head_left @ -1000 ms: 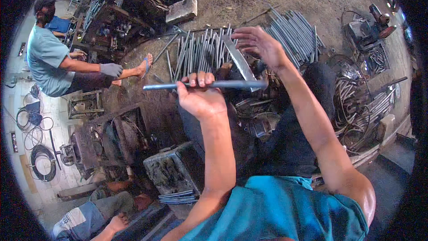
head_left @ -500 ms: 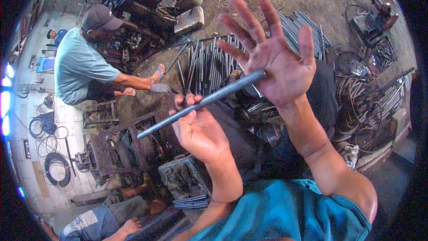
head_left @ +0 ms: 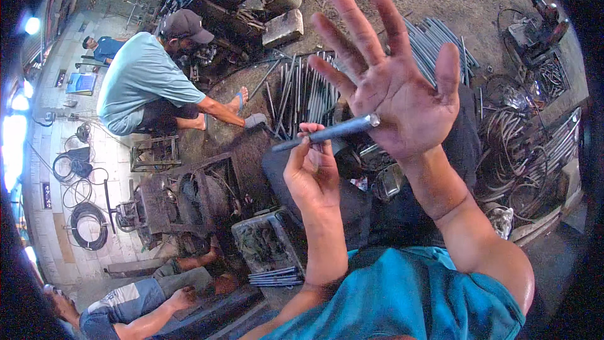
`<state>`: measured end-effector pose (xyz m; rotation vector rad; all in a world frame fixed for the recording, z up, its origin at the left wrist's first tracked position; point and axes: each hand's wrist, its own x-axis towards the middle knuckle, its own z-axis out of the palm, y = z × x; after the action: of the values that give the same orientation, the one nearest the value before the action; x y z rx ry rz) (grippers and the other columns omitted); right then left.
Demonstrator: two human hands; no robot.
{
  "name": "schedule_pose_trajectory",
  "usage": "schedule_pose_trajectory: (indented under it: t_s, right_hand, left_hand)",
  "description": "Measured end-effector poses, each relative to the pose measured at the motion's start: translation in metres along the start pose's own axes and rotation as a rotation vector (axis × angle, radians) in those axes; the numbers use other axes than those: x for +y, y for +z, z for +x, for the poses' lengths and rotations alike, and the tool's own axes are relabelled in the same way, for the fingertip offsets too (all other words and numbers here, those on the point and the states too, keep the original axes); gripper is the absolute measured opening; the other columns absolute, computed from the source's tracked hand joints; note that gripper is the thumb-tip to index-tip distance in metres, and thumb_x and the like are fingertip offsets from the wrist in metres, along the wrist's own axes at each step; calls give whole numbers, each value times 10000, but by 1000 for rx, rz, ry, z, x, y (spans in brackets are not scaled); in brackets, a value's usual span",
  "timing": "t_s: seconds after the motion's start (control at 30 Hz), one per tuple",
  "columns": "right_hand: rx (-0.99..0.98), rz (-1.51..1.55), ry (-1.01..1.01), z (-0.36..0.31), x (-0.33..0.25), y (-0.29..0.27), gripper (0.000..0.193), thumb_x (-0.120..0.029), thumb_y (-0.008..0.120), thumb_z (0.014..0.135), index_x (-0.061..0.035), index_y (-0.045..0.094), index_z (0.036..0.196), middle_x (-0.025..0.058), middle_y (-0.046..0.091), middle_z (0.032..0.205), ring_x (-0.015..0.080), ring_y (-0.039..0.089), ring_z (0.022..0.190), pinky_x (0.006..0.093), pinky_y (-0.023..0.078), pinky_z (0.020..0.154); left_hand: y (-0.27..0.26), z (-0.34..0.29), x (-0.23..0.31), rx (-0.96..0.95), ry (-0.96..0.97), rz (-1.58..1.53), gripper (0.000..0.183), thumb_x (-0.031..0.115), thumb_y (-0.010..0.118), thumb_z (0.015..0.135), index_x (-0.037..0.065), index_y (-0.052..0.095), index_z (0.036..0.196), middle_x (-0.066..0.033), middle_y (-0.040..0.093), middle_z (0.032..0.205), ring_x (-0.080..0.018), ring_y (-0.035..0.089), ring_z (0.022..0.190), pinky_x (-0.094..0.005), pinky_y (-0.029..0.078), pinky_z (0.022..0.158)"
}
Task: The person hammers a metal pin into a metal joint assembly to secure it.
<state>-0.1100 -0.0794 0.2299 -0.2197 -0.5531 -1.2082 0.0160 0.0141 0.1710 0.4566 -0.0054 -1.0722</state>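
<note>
My left hand (head_left: 314,175) pinches a grey metal rod (head_left: 343,130) between thumb and fingers. The rod slants up to the right, and its bright cut end lies in front of my right palm; whether it touches the palm I cannot tell. My right hand (head_left: 402,91) is raised with the palm facing me, open, its fingers spread. Beyond my hands, a bundle of similar rods (head_left: 434,47) and another row of rods (head_left: 314,97) lie on the ground. A few short rods (head_left: 275,276) rest on a dark block (head_left: 264,242) beside my left forearm.
At the left, a person in a light blue shirt (head_left: 148,82) squats, a gloved hand near the rods. Another person (head_left: 135,305) sits at lower left. Machinery (head_left: 182,195) stands left of my arm. Coiled cable (head_left: 88,226), a cut-off saw (head_left: 538,31) and wire loops (head_left: 513,145) lie around.
The rod has swung, so its far end now faces me more and its left part looks shorter. My left hand has moved right and up. My right hand stays spread.
</note>
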Motion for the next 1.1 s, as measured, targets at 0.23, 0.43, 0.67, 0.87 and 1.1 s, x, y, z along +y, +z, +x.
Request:
schedule_pose_trajectory:
  t_s: [0.23, 0.43, 0.67, 0.87, 1.1]
  right_hand:
    - [-53, -73, -43, -9, -7, 14, 785, -661, 276, 891, -190, 101, 1495, 159, 41, 1550, 363, 82, 1418, 529, 120, 1124]
    - [-60, -121, -38, -10, -14, 11, 785, -662, 269, 889, -195, 97, 1497, 152, 44, 1551, 370, 94, 1415, 531, 127, 1121]
    - [-33, -105, 9, -9, -8, 4, 768, -648, 267, 898, -195, 102, 1496, 150, 33, 1552, 385, 90, 1411, 531, 140, 1119]
    - [-37, -88, 53, -2, -12, -12, 734, -597, 275, 924, -154, 128, 1490, 162, 33, 1548, 378, 101, 1411, 520, 174, 1120]
    - [59, -192, 130, 0, -8, -52, 683, -547, 269, 942, -111, 211, 1465, 184, 133, 1529, 367, 175, 1396, 520, 211, 1107]
  left_hand:
    - [12, -26, -2, 1, 72, 240, 159, 4, 554, 882, -60, 529, 1026, -142, 596, 1013, -226, 596, 998, -337, 485, 959]
    - [18, -32, -6, 70, 311, 469, 234, 80, 589, 899, -18, 488, 1086, -122, 589, 1041, -213, 600, 996, -345, 498, 928]
    - [23, -32, -4, 102, 534, 577, 376, 105, 645, 868, 19, 401, 1142, -125, 576, 1014, -239, 606, 933, -354, 522, 849]
    - [10, -24, 13, -102, 522, 662, 587, 118, 660, 848, -7, 337, 1322, -105, 562, 861, -202, 572, 718, -294, 487, 655]
    - [-35, -43, 33, -363, -47, 839, 624, 233, 594, 905, -47, 319, 1390, -107, 561, 844, -143, 532, 613, -241, 444, 532]
